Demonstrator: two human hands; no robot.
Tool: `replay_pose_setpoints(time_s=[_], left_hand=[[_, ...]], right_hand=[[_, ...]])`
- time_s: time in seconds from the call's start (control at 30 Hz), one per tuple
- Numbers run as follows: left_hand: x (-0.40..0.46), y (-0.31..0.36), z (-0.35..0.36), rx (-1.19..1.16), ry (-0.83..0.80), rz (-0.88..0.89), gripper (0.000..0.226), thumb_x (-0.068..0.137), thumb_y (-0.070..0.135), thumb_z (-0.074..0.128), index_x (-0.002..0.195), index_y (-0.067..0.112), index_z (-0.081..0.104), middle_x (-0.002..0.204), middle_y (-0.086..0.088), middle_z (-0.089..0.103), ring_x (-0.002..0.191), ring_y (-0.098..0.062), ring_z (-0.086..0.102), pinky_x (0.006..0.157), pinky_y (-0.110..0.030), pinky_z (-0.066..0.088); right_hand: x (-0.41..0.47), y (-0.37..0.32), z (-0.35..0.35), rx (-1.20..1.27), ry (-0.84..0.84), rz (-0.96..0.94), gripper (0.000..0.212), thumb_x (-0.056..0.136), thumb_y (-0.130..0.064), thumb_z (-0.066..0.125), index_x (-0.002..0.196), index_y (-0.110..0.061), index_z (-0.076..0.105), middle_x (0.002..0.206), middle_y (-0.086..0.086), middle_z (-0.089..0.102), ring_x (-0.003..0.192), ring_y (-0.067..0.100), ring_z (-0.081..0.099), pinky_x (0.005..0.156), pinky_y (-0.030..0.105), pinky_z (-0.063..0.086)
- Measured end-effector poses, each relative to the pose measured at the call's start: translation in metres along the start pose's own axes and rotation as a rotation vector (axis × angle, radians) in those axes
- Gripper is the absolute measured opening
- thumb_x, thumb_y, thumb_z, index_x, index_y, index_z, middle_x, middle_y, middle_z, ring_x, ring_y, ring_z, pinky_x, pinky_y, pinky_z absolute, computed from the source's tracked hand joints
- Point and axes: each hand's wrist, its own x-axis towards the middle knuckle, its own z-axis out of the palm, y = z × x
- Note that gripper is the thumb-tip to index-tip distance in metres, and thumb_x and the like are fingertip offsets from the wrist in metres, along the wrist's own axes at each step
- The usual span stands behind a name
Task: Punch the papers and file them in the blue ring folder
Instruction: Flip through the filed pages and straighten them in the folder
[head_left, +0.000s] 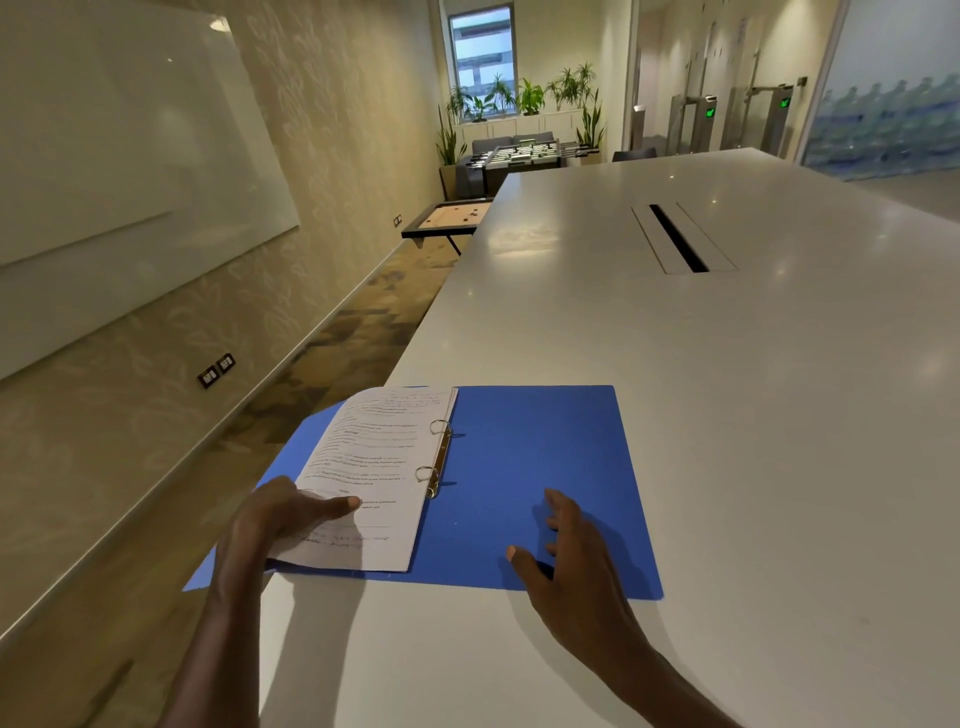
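The blue ring folder (519, 488) is lying open at the near left corner of the white table (675, 364), its left cover hanging past the table's edge. The papers (369, 483), thin and floppy, are sitting on the rings (434, 457). The left hand (270, 525) is gripping their lower left corner, thumb on top. The right hand (566, 561) is hovering spread over the folder's right cover. I'd lift that overhanging, bendy cover by its outer edge; there is open table beyond the folder.
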Motion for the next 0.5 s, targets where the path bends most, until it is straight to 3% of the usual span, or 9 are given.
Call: replay_pose_setpoints(time_s=[0.23,0.33,0.4,0.5], left_hand=[[0.006,-0.001,0.001,-0.093,0.024,0.032,0.066,0.065,0.056,0.081,0.101,0.006,0.058,0.092,-0.007,0.065,0.078,-0.024,0.061,0.061,-0.032,0.045],[0.011,-0.007,-0.006,-0.285,-0.106,0.054,0.051,0.068,0.052,0.081,0.093,0.008,0.070,0.085,-0.009,0.074,0.080,-0.029,0.068,0.076,-0.040,0.053],[0.012,-0.011,-0.012,-0.403,-0.192,0.091,0.046,0.071,0.046,0.080,0.100,0.011,0.072,0.089,-0.008,0.077,0.085,-0.032,0.072,0.088,-0.048,0.054],[0.009,-0.012,-0.013,-0.554,-0.283,0.145,0.037,0.081,0.032,0.073,0.111,0.010,0.068,0.098,-0.012,0.076,0.093,-0.036,0.071,0.091,-0.053,0.053]], right_hand=[[0.000,0.000,-0.001,-0.001,-0.008,0.001,0.069,0.089,-0.037,0.062,0.145,-0.024,0.025,0.144,-0.002,0.041,0.130,0.014,0.042,0.108,0.033,0.041],[0.000,0.000,-0.001,0.000,-0.016,0.002,0.069,0.089,-0.038,0.061,0.146,-0.024,0.024,0.145,-0.002,0.040,0.130,0.014,0.042,0.108,0.033,0.041],[0.000,0.001,-0.001,-0.004,-0.014,0.005,0.069,0.089,-0.038,0.061,0.146,-0.025,0.024,0.144,-0.002,0.040,0.130,0.014,0.043,0.107,0.034,0.042],[-0.001,0.001,-0.001,-0.002,-0.015,0.013,0.070,0.088,-0.037,0.062,0.146,-0.025,0.024,0.143,-0.001,0.041,0.130,0.015,0.043,0.107,0.035,0.041]])
